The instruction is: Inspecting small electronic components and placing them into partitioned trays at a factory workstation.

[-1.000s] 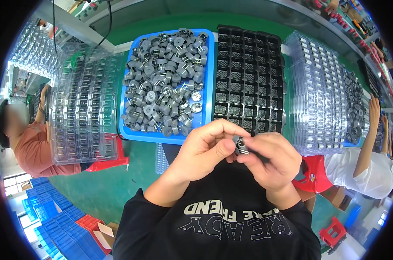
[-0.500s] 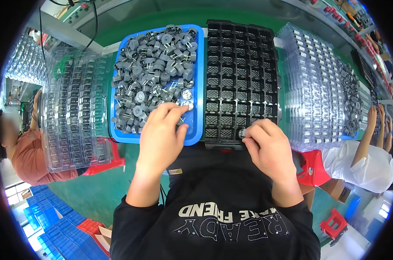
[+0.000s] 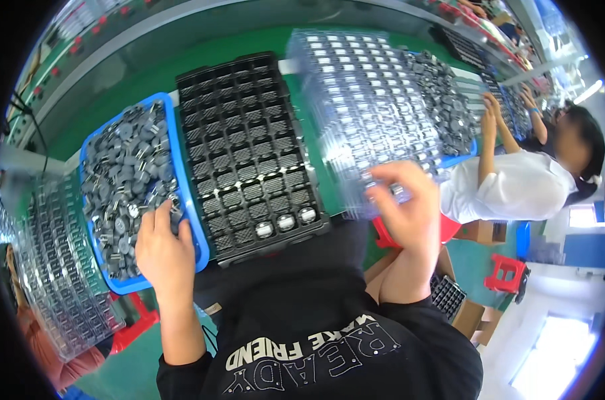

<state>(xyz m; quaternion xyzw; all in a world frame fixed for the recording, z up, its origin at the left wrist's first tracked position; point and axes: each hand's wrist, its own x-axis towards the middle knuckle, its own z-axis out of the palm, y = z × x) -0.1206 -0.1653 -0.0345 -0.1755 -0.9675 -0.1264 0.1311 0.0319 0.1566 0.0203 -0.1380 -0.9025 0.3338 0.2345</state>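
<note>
My left hand [image 3: 166, 247] reaches over the near right part of a blue tray [image 3: 176, 150] heaped with grey round parts with metal pins [image 3: 126, 177]. Its fingertips touch the heap; the thumb stands apart, and I see nothing held. To the right, my right hand [image 3: 409, 203] has thumb and fingers around the near edge of a clear plastic tray [image 3: 356, 113] on a stack. That tray's left side is blurred. Between the hands lies a black compartment tray [image 3: 239, 140]. Silver-faced round parts [image 3: 286, 222] sit in three cells of its near row, toward the right.
Another stack of clear trays [image 3: 59, 260] stands at the left. Beyond the right stack is a second heap of grey parts [image 3: 442, 100]. A person in white [image 3: 516, 183] works there. Red stools [image 3: 504, 273] and cardboard boxes [image 3: 482, 232] stand on the floor.
The view has swung right. My right hand has left the black tray's near row and now grips the clear tray's edge. My left hand remains at the blue tray.
</note>
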